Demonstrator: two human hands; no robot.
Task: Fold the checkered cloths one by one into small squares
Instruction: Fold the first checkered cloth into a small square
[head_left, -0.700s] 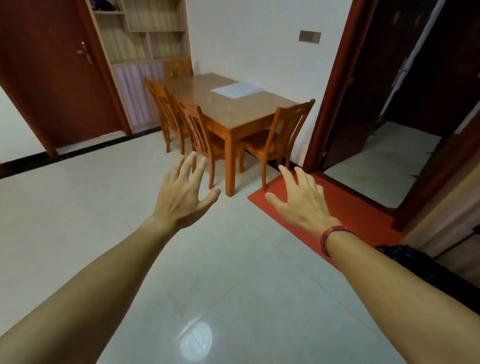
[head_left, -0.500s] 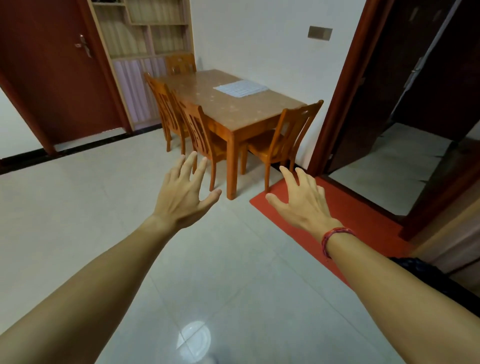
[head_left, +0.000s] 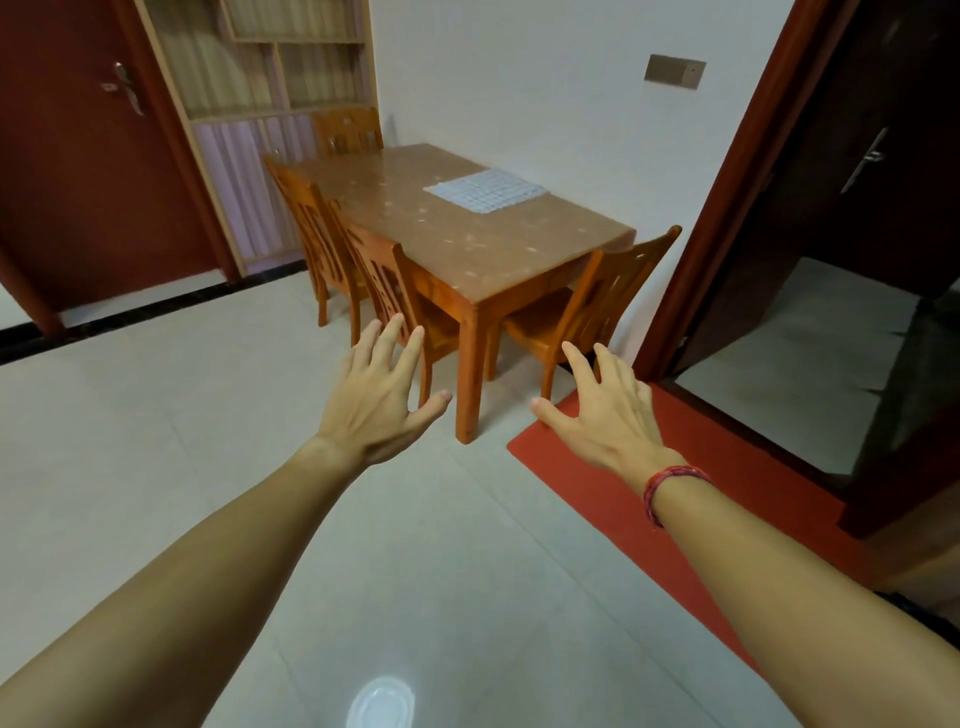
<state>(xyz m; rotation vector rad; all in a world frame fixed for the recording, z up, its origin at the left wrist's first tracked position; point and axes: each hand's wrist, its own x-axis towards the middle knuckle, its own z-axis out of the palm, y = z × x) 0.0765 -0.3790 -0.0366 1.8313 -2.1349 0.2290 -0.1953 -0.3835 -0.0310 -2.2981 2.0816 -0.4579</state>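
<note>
A pale checkered cloth (head_left: 487, 190) lies flat on the far right part of a wooden dining table (head_left: 467, 254) against the white wall. I stand some way back from the table. My left hand (head_left: 376, 397) and my right hand (head_left: 605, 410) are stretched out in front of me over the floor, palms down, fingers spread and straight. Neither hand holds anything, and both are well short of the table and the cloth. A red cord bracelet sits on my right wrist.
Wooden chairs (head_left: 363, 270) line the table's left side, one chair (head_left: 587, 312) stands at its near end, another (head_left: 347, 130) at the far end. A red mat (head_left: 675, 493) lies by an open doorway on the right. A dark red door (head_left: 93, 156) and a shelf unit (head_left: 270, 104) stand at left.
The view has moved closer to the table, which now looks larger and lower in the frame. Both hands stay outstretched and spread, holding nothing.
</note>
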